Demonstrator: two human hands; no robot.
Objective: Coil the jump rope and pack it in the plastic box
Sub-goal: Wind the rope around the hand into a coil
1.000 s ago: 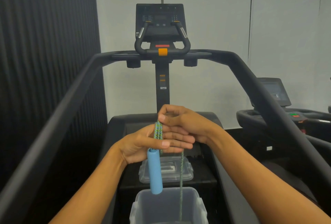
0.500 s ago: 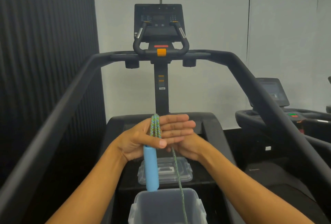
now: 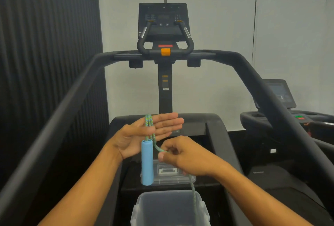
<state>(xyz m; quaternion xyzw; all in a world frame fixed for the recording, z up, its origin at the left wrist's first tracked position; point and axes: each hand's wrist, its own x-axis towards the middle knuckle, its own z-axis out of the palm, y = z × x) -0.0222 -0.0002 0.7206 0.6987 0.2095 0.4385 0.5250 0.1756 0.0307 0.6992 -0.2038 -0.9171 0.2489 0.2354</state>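
Observation:
My left hand [image 3: 137, 135] is held flat, fingers straight and pointing right. The green-blue jump rope [image 3: 149, 122] is wound in loops over its palm. One blue foam handle [image 3: 147, 162] hangs straight down from those loops. My right hand [image 3: 188, 157] is just below and to the right, pinching the rope between thumb and fingers. From there the rope drops into the clear plastic box [image 3: 142, 202] at the bottom centre. The other handle is hidden.
The box's clear lid [image 3: 182, 180] lies flat just beyond the box on the treadmill deck. The black side rails [image 3: 72, 103] run along both sides and the console [image 3: 163, 21] stands ahead. A second treadmill [image 3: 282, 95] is on the right.
My right hand has come down from above the left hand, passed behind it, and now sits below it, drawing the rope around. My left fingers have straightened out.

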